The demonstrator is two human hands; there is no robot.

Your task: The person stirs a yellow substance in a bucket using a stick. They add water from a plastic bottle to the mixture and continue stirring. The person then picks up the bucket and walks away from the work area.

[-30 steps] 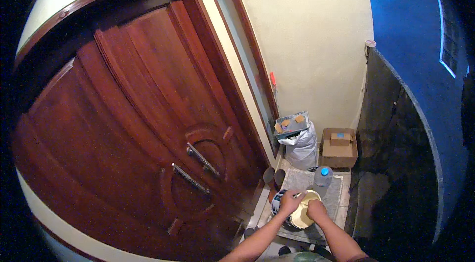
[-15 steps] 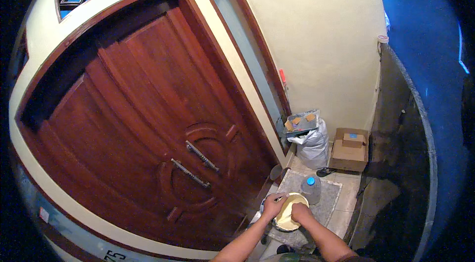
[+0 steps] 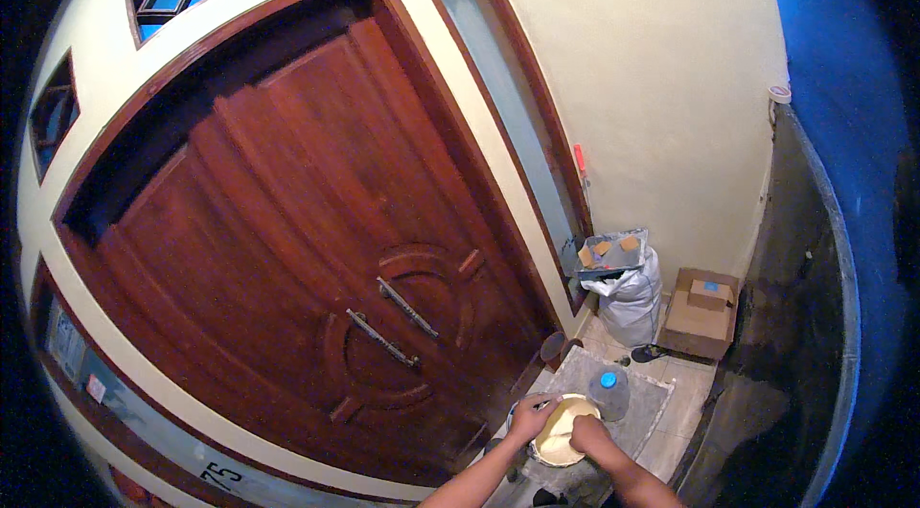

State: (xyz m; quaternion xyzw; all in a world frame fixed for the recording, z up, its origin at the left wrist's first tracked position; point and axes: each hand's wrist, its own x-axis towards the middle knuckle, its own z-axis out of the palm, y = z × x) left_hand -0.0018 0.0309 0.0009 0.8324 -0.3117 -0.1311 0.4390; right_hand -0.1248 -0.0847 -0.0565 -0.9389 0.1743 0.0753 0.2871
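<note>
A round bucket (image 3: 552,456) of smooth cream-coloured paint or paste stands low in front of me. My left hand (image 3: 530,420) is closed on its left rim, with the fingers reaching over the edge. Inside the bucket, over the cream contents, my right hand (image 3: 591,435) is closed in a fist. Whatever it grips is hidden by the hand. Just beyond the bucket stands a clear plastic jug (image 3: 610,398) with a blue cap.
A grey mat (image 3: 644,409) lies beneath on the tiled floor. Farther off are a white sack (image 3: 631,305) topped by a tray (image 3: 613,257), and an open cardboard box (image 3: 692,332). A dark red wooden double door (image 3: 287,211) fills the left; a low dark wall (image 3: 767,316) bounds the right.
The whole view has shifted, so the surroundings appear farther right and lower. My left hand stays at the bucket's rim; my right hand remains closed inside it, slightly changed in angle.
</note>
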